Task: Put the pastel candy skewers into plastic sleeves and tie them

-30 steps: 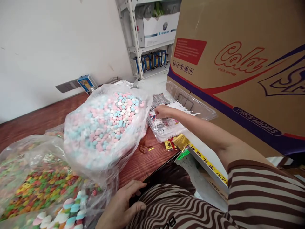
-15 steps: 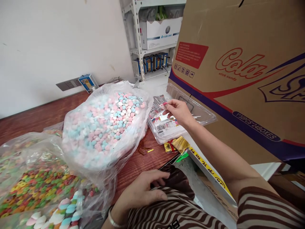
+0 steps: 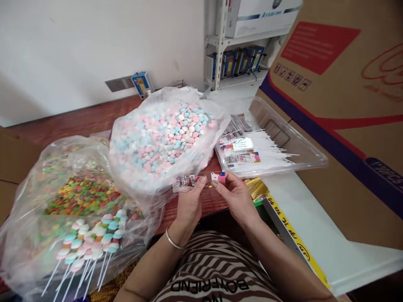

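Observation:
A small clear printed plastic wrapper (image 3: pixel 217 177) is stretched between my two hands, in front of the table edge. My left hand (image 3: pixel 189 205) pinches its middle with thumb and fingers, while my right hand (image 3: pixel 237 199) grips the end with the coloured pattern. Just beyond lies a large clear bag (image 3: pixel 126 130) of pink, blue and white candies. To the right, a clear plastic tray (image 3: pixel 317 158) holds white sticks (image 3: pixel 270 153) and more printed wrappers (image 3: pixel 241 158). Gold twist ties (image 3: pixel 256 188) lie close to my right hand.
At left, a clear bag of coloured ring-shaped pieces (image 3: pixel 83 193) has several candy skewers (image 3: pixel 94 239) lying on it. A big cardboard box (image 3: pixel 333 96) stands at right. Behind are a white shelf (image 3: pixel 222 46) and a small blue box (image 3: pixel 142 84) by the wall.
My right hand has come back from the tray with a wrapper. My left hand has risen from my lap and taken hold of it too. The view has turned left and down.

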{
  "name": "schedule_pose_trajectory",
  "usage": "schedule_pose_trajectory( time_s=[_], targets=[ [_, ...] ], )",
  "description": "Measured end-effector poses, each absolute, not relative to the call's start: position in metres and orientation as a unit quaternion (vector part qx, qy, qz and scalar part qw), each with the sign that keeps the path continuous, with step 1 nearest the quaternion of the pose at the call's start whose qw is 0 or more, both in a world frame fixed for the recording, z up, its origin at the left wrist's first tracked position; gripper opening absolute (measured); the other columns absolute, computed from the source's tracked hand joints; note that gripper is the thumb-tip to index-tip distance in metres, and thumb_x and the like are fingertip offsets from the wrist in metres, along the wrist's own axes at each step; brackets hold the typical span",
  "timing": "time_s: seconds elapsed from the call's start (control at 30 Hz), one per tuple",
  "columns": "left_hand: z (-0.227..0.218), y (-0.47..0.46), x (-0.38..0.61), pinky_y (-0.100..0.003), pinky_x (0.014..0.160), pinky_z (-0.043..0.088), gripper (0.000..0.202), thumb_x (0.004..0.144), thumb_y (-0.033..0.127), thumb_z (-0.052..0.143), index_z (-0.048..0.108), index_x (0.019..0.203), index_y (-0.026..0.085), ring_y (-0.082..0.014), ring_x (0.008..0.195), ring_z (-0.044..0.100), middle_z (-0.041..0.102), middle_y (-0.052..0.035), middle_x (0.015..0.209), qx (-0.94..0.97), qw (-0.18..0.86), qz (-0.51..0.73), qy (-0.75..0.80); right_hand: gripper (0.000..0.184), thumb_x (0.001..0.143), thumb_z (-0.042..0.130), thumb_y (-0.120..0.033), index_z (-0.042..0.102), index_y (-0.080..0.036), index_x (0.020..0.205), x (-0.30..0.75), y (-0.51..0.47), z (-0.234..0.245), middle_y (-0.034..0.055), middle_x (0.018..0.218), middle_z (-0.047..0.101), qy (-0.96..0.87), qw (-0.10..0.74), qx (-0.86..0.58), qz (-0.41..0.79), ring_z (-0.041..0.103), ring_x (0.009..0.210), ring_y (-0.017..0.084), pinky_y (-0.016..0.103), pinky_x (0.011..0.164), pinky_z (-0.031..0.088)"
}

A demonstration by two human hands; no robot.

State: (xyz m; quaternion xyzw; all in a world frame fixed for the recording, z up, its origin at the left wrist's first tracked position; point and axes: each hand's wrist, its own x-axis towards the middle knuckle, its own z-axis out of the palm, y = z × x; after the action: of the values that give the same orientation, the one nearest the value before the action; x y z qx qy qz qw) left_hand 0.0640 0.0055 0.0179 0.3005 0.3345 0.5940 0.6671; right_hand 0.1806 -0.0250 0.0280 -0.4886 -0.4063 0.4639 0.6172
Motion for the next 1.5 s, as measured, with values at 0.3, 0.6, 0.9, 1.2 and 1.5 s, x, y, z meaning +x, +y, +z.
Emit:
schedule_pose_trajectory(
  time_s=[0.3,0.6,0.9,1.2,1.5],
  targets=[
    [0.011,0.007,0.044,-0.023,0.067,0.048,0.043,0.062,0.043,0.094,0.064,0.074,0.015,-0.009,0.066,0.058,0.063,0.003,0.07,0.225,0.677,0.608,0.349,0.033,0.085,0.073,-0.046,0.061,-0.021,0.068,0.161,-0.018,0.015,-0.0018,0.069,0.06,-0.497,0.572,-0.524,0.389,0.053,0.068,0.015,0.027,0.067,0.046],
    [0.007,0.015,0.019,-0.02,0.06,0.047,0.041,0.062,0.035,0.096,0.066,0.081,0.014,-0.005,0.058,0.051,0.062,0.0036,0.072,0.159,0.712,0.606,0.318,0.036,0.084,0.079,-0.035,0.061,-0.027,0.114,0.159,-0.021,0.027,0.0024,0.102,0.064,-0.551,0.586,-0.476,0.355,0.06,0.082,0.017,0.033,0.08,0.053],
    [0.009,0.011,0.023,-0.021,0.068,0.049,0.042,0.058,0.037,0.097,0.068,0.079,0.014,-0.0083,0.069,0.06,0.067,0.0022,0.076,0.186,0.667,0.628,0.354,0.015,0.094,0.069,-0.028,0.069,-0.025,0.109,0.157,-0.017,0.028,0.0099,0.119,0.066,-0.696,0.523,-0.434,0.231,0.065,0.112,0.023,0.04,0.096,0.056],
    [0.007,0.001,0.009,-0.021,0.058,0.044,0.043,0.051,0.035,0.099,0.067,0.069,0.013,-0.0081,0.061,0.056,0.065,0.0011,0.067,0.17,0.675,0.617,0.368,0.016,0.095,0.068,-0.023,0.069,-0.023,0.111,0.151,-0.011,0.017,0.0066,0.108,0.07,-0.76,0.479,-0.397,0.189,0.069,0.099,0.021,0.034,0.089,0.058],
    [0.007,-0.063,-0.119,-0.016,0.048,0.039,0.049,0.047,0.019,0.101,0.059,0.072,0.016,-0.0018,0.046,0.044,0.058,0.0083,0.06,-0.026,0.489,0.764,0.421,0.017,0.098,0.062,-0.022,0.068,-0.021,0.114,0.083,0.0,0.028,0.0087,0.109,0.069,-0.822,0.443,-0.255,0.251,0.066,0.103,0.022,0.035,0.094,0.053]
  ],
)
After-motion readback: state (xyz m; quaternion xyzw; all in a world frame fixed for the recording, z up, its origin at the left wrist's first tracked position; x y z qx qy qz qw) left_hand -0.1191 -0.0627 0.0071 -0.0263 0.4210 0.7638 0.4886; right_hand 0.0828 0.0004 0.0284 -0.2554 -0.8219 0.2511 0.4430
